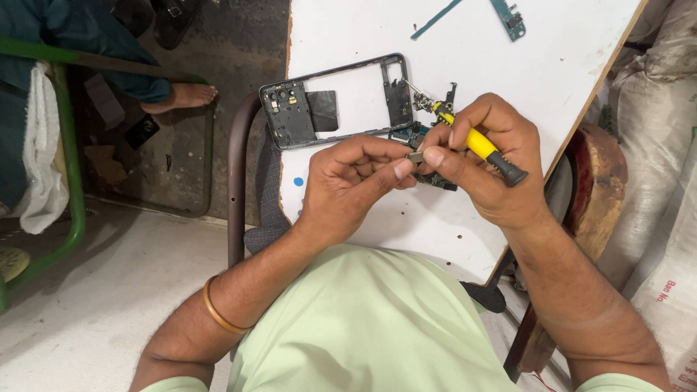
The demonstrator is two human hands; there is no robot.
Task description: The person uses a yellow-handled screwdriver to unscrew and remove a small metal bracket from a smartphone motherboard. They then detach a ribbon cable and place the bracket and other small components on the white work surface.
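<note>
The left hand (348, 181) and the right hand (486, 163) meet over the white table (348, 36), thumb and forefinger of each pinched together on a small grey metal part (415, 157) held between them. The right hand also has its other fingers curled shut around a yellow-and-black screwdriver (475, 141), whose tip points up and away from the pinch. Directly under the pinch, partly hidden by the fingers, lies a dark circuit board (435, 181); how it sits on the table cannot be told. Just beyond the grip, on the far side, rests an open phone frame (334, 101) with a small cluster of loose parts (428, 98) beside its right end. Well beyond it, near the table's far edge, lie a teal strip (435, 19) and a small teal board (508, 18). A gold bangle (218, 312) circles the left wrist.
</note>
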